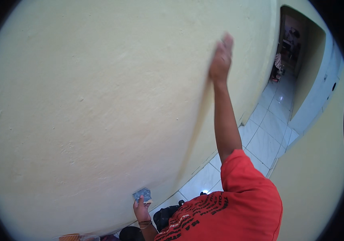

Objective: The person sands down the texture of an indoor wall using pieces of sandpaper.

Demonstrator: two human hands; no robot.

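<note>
Low down beside the wall, my left hand [141, 211] is closed on a small blue-grey sheet with a tan edge that looks like sandpaper [142, 195]; the thumb lies over its face. My right arm reaches far up, and my right hand [221, 58] is at the cream wall [111, 100], slightly blurred. Its fingers are stretched upward and close to the surface, with nothing seen in them. Small bumps, chips and shallow dents mark the painted wall. Whether the right palm touches it is hard to make out.
White tiled floor [264, 140] runs along the wall's foot to a doorway [296, 60] at the far right, with things piled inside. A fan guard [77, 237] and dark items stand at the bottom edge. Another pale wall [316, 168] rises on the right.
</note>
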